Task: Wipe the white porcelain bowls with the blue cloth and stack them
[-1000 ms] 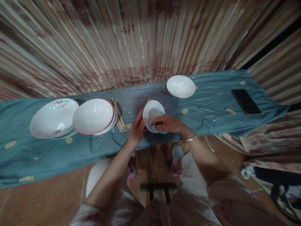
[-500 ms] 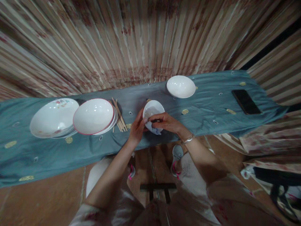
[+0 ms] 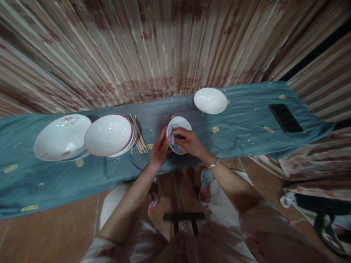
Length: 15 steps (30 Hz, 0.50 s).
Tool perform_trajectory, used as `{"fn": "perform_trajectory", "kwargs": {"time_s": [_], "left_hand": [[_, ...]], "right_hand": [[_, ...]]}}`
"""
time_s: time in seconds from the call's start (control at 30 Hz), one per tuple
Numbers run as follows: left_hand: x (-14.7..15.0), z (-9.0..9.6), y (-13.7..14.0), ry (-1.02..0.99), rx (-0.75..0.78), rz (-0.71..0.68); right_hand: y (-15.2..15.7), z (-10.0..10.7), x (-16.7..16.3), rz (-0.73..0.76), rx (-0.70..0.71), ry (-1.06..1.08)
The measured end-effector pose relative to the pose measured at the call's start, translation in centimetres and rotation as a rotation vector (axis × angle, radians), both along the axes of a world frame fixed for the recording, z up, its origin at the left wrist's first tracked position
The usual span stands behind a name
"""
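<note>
Long table (image 3: 241, 131), blue-green tablecloth (image 3: 137, 168) over it; pleated curtain (image 3: 164, 51) along far edge, brown tiled floor (image 3: 60, 226) below near edge. Small bowl (image 3: 185, 122) by near edge, mid-length: left hand (image 3: 159, 149) gripping its side, right hand (image 3: 190, 140) pinching pale rag (image 3: 172, 140) inside. Phone (image 3: 286, 118) near right end.

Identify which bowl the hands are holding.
The small white bowl, gripped by the left hand while the right hand holds a pale blue cloth against it; the other bowls stand untouched.
</note>
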State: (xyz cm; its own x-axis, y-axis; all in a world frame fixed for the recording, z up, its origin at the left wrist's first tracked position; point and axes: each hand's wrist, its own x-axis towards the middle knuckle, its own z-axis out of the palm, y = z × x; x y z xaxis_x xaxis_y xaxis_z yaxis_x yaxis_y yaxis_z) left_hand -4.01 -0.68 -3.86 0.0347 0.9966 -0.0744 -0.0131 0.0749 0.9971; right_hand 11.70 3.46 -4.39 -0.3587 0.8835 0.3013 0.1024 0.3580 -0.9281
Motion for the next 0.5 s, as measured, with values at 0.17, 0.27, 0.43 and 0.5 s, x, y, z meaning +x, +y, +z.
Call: {"fn": "perform_trajectory", "kwargs": {"time_s": [0.17,0.27,0.43,0.5], "left_hand": [[0.1,0.6,-0.2,0.025,0.016,-0.006],[0.1,0.8,-0.2,0.027,0.023,-0.002],[0.2,0.6,-0.2,-0.032,-0.022,-0.004],[0.2,0.5,-0.2,-0.034,-0.021,-0.012]], "right_hand": [[0.5,-1.0,-0.3,-0.106,0.215,-0.229],[0.8,-1.2,-0.3,-0.168,0.317,-0.364],[0.8,-1.1,-0.1,-0.191,0.398,-0.527],[0.7,-0.8,-0.1,-0.196,0.399,-0.609]]}}
